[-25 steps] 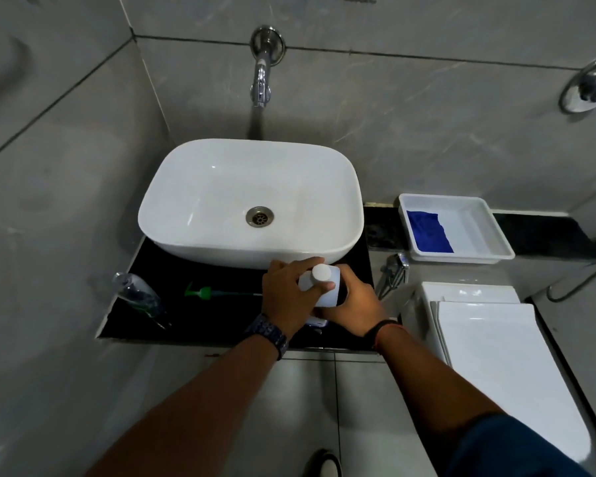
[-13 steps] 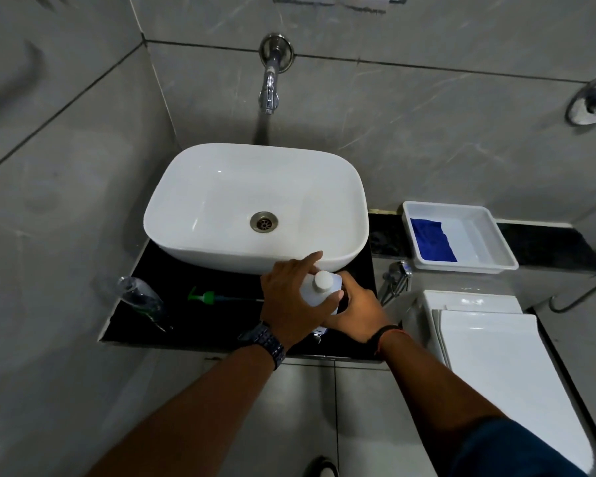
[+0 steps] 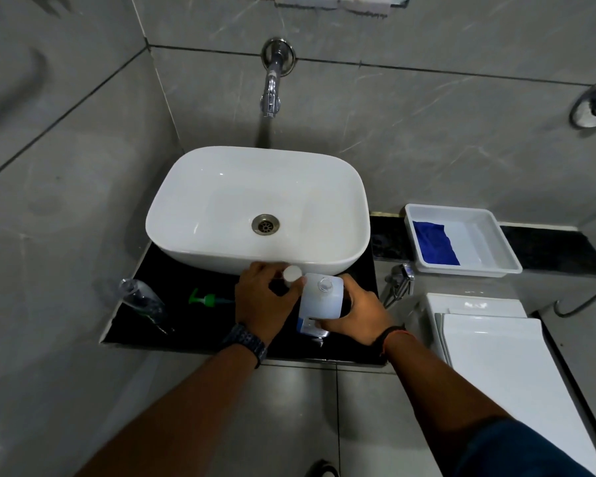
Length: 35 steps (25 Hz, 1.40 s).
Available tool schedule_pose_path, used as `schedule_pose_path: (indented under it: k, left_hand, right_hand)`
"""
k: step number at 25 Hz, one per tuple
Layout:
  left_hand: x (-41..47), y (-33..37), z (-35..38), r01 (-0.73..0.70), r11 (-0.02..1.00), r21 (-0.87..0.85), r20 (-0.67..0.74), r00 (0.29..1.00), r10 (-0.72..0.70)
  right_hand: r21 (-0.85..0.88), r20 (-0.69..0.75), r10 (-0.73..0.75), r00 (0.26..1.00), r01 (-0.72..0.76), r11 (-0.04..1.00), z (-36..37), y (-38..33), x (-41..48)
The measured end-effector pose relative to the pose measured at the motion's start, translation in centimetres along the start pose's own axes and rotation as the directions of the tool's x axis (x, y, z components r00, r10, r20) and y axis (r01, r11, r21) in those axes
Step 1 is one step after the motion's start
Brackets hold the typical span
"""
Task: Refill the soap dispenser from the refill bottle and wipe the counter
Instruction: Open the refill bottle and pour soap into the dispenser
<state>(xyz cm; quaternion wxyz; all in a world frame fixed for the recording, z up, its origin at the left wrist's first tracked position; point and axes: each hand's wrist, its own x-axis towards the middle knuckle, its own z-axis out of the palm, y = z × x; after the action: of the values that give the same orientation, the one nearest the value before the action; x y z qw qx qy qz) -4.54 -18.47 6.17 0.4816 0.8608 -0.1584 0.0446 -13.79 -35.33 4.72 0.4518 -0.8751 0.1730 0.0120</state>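
cap off the refill bottle at the front of the counter

a clear dispenser bottle (image 3: pixel 141 299) lies at the left of the black counter (image 3: pixel 193 325), a green pump head (image 3: pixel 205 299) beside it. the left hand (image 3: pixel 262 304) pinches a white cap (image 3: pixel 292 273); the right hand (image 3: pixel 358 313) grips the upright refill bottle (image 3: pixel 320 297). a blue cloth (image 3: pixel 434 247) lies in a white tray (image 3: pixel 496 249), far right.

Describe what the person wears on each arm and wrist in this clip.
Both hands are bare, no gloves. The left wrist carries a dark, chunky watch with a textured strap. The right wrist has a thin black band beside a reddish thread. A dark blue sleeve covers the right upper arm; the forearms are uncovered.
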Motion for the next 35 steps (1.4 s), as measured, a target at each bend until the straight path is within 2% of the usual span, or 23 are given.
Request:
schedule_pose_path:
  k: [3, 6, 14, 16, 18, 19, 21, 23, 25, 28, 33, 35]
  left_hand:
    - [-1.2, -3.9, 0.1, 0.092, 0.978, 0.188, 0.142, 0.983, -0.119]
    - [-1.8, -6.0, 1.0, 0.107, 0.946, 0.306, 0.235, 0.954, -0.184]
    - [-2.2, -8.9, 3.3, 0.078, 0.927, 0.368, 0.335, 0.919, -0.21]
    - [-2.4, -9.4, 2.3, 0.214, 0.955, 0.207, 0.265, 0.927, -0.265]
    - [-2.5, -10.6, 0.2, 0.373, 0.928, -0.005, 0.031, 0.927, -0.373]
    - [-2.4, -11.6, -1.2, 0.431, 0.898, -0.091, -0.115, 0.891, -0.44]
    - [-1.8, -13.5, -4.6, 0.503, 0.84, -0.203, -0.36, 0.759, -0.542]
    - [-0.6, -15.0, -7.5, 0.55, 0.802, -0.233, -0.512, 0.632, -0.582]
    - [0.5, -15.7, -9.1, 0.567, 0.797, -0.208, -0.597, 0.573, -0.562]
    - [1.8, -16.1, -9.9, 0.581, 0.801, -0.148, -0.648, 0.555, -0.522]
    - [2.8, -18.6, -10.0, 0.613, 0.783, -0.106, -0.375, 0.705, -0.602]
    - [2.4, -18.9, -9.8, 0.602, 0.794, -0.08, -0.376, 0.72, -0.583]
  right_hand:
    - [-0.007, 0.011, -0.011, 1.0, 0.012, 1.0, 0.0, 0.2, 0.1]
    - [-0.018, 0.024, -0.035, 0.999, 0.035, 0.999, 0.0, 0.6, 0.3]
    - [-0.027, 0.027, -0.058, 0.998, 0.059, 0.998, 0.3, 1.7, 0.7]
    - [-0.022, 0.031, -0.06, 0.998, 0.06, 0.998, 0.3, 1.9, 0.8]
    - [-0.022, 0.041, -0.057, 0.998, 0.058, 0.998, 0.2, 2.0, 0.9]
    - [-0.028, 0.045, -0.06, 0.997, 0.061, 0.998, 0.1, 2.0, 1.0]
    - [-0.036, 0.046, -0.064, 0.997, 0.066, 0.997, 0.1, 1.8, 1.1]
    - [-0.029, 0.04, -0.064, 0.997, 0.065, 0.997, 0.3, 1.8, 1.3]
    - [-0.024, 0.036, -0.058, 0.998, 0.059, 0.998, 0.5, 1.8, 1.4]
    - [-0.022, 0.036, -0.056, 0.998, 0.057, 0.998, 0.6, 1.9, 1.6]
    - [0.006, 0.033, -0.062, 0.998, 0.062, 0.998, 0.8, 1.9, 1.9]
    - [0.011, 0.029, -0.061, 0.998, 0.061, 0.998, 1.0, 1.8, 1.8]
